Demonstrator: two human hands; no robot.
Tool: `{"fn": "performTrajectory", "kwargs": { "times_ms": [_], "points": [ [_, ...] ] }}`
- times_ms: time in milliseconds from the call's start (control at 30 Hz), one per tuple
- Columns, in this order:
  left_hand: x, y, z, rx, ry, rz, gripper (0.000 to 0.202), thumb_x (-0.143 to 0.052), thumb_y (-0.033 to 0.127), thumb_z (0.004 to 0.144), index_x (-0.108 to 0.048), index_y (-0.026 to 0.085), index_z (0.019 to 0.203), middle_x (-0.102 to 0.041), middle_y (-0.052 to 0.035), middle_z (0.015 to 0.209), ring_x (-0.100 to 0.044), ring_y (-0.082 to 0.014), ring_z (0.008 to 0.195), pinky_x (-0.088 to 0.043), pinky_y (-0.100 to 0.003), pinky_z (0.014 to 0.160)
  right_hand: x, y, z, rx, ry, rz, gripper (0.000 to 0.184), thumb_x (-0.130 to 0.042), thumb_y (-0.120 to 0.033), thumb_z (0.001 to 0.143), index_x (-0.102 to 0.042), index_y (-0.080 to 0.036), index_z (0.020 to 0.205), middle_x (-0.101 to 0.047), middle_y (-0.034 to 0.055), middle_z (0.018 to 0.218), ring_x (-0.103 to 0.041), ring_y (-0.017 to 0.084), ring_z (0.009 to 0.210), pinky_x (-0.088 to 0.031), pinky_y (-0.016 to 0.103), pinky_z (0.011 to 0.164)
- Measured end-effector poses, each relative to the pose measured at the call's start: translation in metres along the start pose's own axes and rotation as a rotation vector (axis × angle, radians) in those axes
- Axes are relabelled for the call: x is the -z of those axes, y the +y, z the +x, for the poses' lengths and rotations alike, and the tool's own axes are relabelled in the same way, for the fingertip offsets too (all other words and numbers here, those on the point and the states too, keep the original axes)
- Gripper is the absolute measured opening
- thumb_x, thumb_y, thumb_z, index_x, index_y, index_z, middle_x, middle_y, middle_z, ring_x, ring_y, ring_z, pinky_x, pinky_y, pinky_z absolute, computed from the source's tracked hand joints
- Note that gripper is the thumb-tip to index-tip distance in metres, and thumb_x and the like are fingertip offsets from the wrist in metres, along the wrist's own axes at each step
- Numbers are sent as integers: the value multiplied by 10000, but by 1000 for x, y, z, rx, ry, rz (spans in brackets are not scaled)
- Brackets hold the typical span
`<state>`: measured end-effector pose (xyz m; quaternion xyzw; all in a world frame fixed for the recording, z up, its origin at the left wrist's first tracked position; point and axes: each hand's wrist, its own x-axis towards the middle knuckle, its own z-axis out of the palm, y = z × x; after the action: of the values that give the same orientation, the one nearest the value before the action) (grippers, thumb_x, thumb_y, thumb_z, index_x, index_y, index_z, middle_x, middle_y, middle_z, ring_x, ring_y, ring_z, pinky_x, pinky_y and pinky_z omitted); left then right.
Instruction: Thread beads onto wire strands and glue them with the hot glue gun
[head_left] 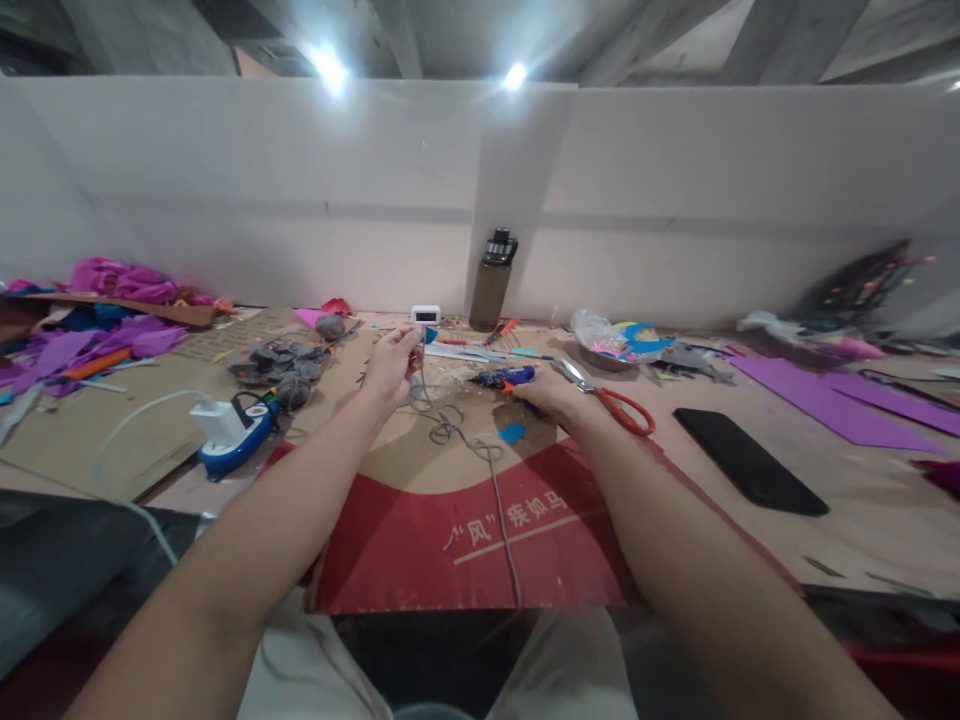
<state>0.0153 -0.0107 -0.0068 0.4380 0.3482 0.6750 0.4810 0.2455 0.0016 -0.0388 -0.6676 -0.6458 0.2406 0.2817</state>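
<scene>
My left hand point(391, 362) is raised a little over the cardboard sheet point(480, 540), fingers pinched on a grey cord point(491, 470) and a small blue triangular piece point(430, 334). The cord runs in loops across the cardboard toward me. My right hand point(547, 392) lies on the table with its fingers closed round a blue glue gun point(504, 377), whose nozzle points left toward the left hand. A small blue scrap point(512, 433) lies just below the gun.
Orange-handled scissors point(611, 400) lie right of my right hand, a black phone point(750, 460) further right. A brown bottle point(491, 280) stands at the wall. Grey pompoms point(289, 365), a white charger on a blue holder point(232, 430), purple paper scraps point(97, 330) and purple sheets point(840, 395) surround them.
</scene>
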Motion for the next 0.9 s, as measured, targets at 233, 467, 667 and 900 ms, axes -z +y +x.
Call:
{"fn": "performTrajectory", "kwargs": {
  "times_ms": [233,467,667,900],
  "points": [
    [-1,5,-1,-23,25,30,191,-636,218,696,-492,159,586,-445,45,484,-379,-47,409,-240,-172,384,-3,-16,-1,19,27,403,128,-478,-188,681,-502,-179,807,-520,-17,628,-523,90,544,-476,205,518],
    [2,-1,4,-1,98,-3,160,-679,195,641,-528,142,627,-496,39,547,-445,-41,466,-329,-154,441,-2,-44,-27,289,11,896,309,-505,-184,644,-495,-199,953,-593,9,869,-550,97,631,-491,229,543],
    [3,-3,7,-16,109,-18,159,-693,193,612,-545,139,632,-514,36,565,-486,-49,503,-372,-158,473,-1,-59,-46,427,-43,788,200,-494,-321,776,-516,-178,912,-528,-19,652,-485,96,514,-439,248,508],
    [1,-3,4,-14,104,5,199,-727,243,600,-571,137,663,-535,31,583,-498,-50,506,-388,-160,474,-13,-53,-46,533,58,465,281,-477,-365,823,-485,-200,1051,-596,35,831,-516,125,577,-438,266,536]
  ]
}}
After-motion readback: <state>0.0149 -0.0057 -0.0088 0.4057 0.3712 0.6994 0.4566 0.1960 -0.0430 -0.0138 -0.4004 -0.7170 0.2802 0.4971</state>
